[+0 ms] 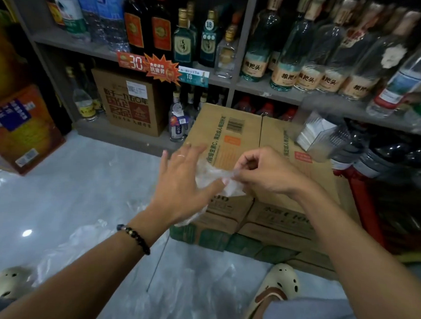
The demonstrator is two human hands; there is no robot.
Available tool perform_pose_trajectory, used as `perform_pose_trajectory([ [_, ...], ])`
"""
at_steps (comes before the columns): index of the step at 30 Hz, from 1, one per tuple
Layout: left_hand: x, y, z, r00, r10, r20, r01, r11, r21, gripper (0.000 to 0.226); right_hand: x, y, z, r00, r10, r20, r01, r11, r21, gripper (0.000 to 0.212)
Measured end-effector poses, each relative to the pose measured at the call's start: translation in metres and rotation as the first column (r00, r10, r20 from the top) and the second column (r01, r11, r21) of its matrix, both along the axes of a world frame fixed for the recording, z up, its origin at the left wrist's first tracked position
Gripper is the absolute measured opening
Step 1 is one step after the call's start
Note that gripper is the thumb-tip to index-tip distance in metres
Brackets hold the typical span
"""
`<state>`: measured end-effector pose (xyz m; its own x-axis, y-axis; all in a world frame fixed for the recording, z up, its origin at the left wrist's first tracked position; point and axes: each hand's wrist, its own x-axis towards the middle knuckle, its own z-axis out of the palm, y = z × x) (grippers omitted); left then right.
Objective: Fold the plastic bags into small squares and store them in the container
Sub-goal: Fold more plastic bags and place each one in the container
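A crumpled clear plastic bag [210,175] lies on the front part of a brown cardboard box [239,134]. My left hand [184,180] rests flat on the bag with fingers spread, its thumb pressing the plastic. My right hand [264,171] pinches the bag's right edge between thumb and fingers. A clear plastic container [326,138] with white folded pieces inside stands tilted at the box's far right corner. More clear plastic bags [85,245] lie loose on the floor near my feet.
Grey shelves [72,43] full of glass bottles run across the back. A brown carton [128,102] sits on the lowest shelf and an orange box [22,129] stands at left. A red crate [364,199] is to the right. My shoes [277,286] rest on the glossy floor.
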<state>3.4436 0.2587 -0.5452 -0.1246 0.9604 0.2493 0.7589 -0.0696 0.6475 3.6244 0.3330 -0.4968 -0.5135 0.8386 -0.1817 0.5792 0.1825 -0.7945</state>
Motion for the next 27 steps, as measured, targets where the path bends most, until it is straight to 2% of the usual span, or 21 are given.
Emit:
perform_pose_trajectory([
  [1, 0.005, 0.007, 0.007, 0.995, -0.056, -0.087, 0.057, 0.998, 0.011, 0.059, -0.001, 0.001, 0.002, 0.999, 0.025, -0.027, -0.024, 1.000, 0.011, 0.004],
  [2, 0.009, 0.013, 0.013, 0.993, -0.085, -0.076, 0.087, 0.996, 0.030, 0.046, -0.002, 0.002, 0.005, 0.998, 0.020, -0.064, -0.018, 0.999, 0.029, 0.002],
  [4, 0.011, 0.023, 0.022, 0.983, -0.112, 0.146, 0.107, 0.993, 0.038, 0.015, -0.002, 0.006, 0.009, 0.985, -0.046, -0.165, 0.057, 0.996, 0.061, 0.004],
  [5, 0.010, 0.027, 0.023, 0.964, -0.085, 0.254, 0.077, 0.996, 0.043, 0.008, 0.000, 0.008, 0.010, 0.972, -0.075, -0.224, 0.087, 0.995, 0.044, 0.012],
  [6, 0.009, 0.030, 0.024, 0.945, -0.043, 0.323, 0.029, 0.998, 0.047, 0.007, 0.002, 0.011, 0.011, 0.958, -0.082, -0.275, 0.084, 0.996, -0.003, 0.025],
  [8, 0.007, 0.032, 0.028, 0.894, 0.009, 0.449, -0.024, 0.999, 0.028, 0.012, 0.006, 0.011, 0.010, 0.961, -0.041, -0.275, 0.022, 0.997, -0.072, 0.047],
  [9, 0.007, 0.031, 0.031, 0.856, 0.029, 0.517, -0.036, 0.999, 0.002, 0.014, 0.006, 0.010, 0.008, 0.968, -0.016, -0.249, -0.002, 0.997, -0.074, 0.042],
  [10, 0.006, 0.031, 0.033, 0.813, 0.056, 0.580, -0.049, 0.998, -0.028, 0.016, 0.005, 0.010, 0.007, 0.976, -0.015, -0.217, 0.003, 0.999, -0.053, 0.027],
  [12, 0.003, 0.032, 0.035, 0.749, 0.116, 0.652, -0.088, 0.993, -0.076, 0.022, 0.005, 0.013, 0.007, 0.977, -0.096, -0.190, 0.102, 0.995, 0.021, 0.003],
  [16, -0.007, 0.033, 0.031, 0.708, 0.207, 0.675, -0.174, 0.978, -0.118, 0.037, 0.010, 0.021, 0.011, 0.914, -0.294, -0.281, 0.317, 0.948, 0.041, 0.013],
  [18, -0.009, 0.033, 0.029, 0.675, 0.230, 0.701, -0.192, 0.972, -0.133, 0.036, 0.011, 0.023, 0.012, 0.878, -0.322, -0.353, 0.344, 0.939, -0.002, 0.002],
  [19, -0.009, 0.034, 0.029, 0.649, 0.236, 0.723, -0.195, 0.971, -0.142, 0.033, 0.010, 0.024, 0.013, 0.877, -0.298, -0.378, 0.304, 0.952, -0.046, 0.021],
  [21, -0.009, 0.037, 0.029, 0.595, 0.241, 0.767, -0.192, 0.969, -0.156, 0.023, 0.008, 0.026, 0.011, 0.926, -0.226, -0.302, 0.197, 0.973, -0.123, 0.058],
  [22, -0.009, 0.039, 0.029, 0.581, 0.248, 0.775, -0.197, 0.967, -0.161, 0.023, 0.006, 0.026, 0.010, 0.946, -0.188, -0.262, 0.155, 0.978, -0.142, 0.058],
  [23, -0.011, 0.041, 0.027, 0.581, 0.258, 0.772, -0.211, 0.964, -0.163, 0.027, 0.006, 0.027, 0.009, 0.956, -0.167, -0.243, 0.134, 0.980, -0.145, 0.045],
  [25, -0.016, 0.047, 0.025, 0.590, 0.286, 0.755, -0.258, 0.953, -0.160, 0.029, 0.007, 0.033, 0.010, 0.926, -0.247, -0.285, 0.218, 0.967, -0.131, 0.022],
  [27, -0.022, 0.051, 0.021, 0.580, 0.318, 0.750, -0.285, 0.942, -0.179, 0.019, 0.010, 0.041, 0.010, 0.857, -0.354, -0.373, 0.320, 0.935, -0.152, 0.011],
])
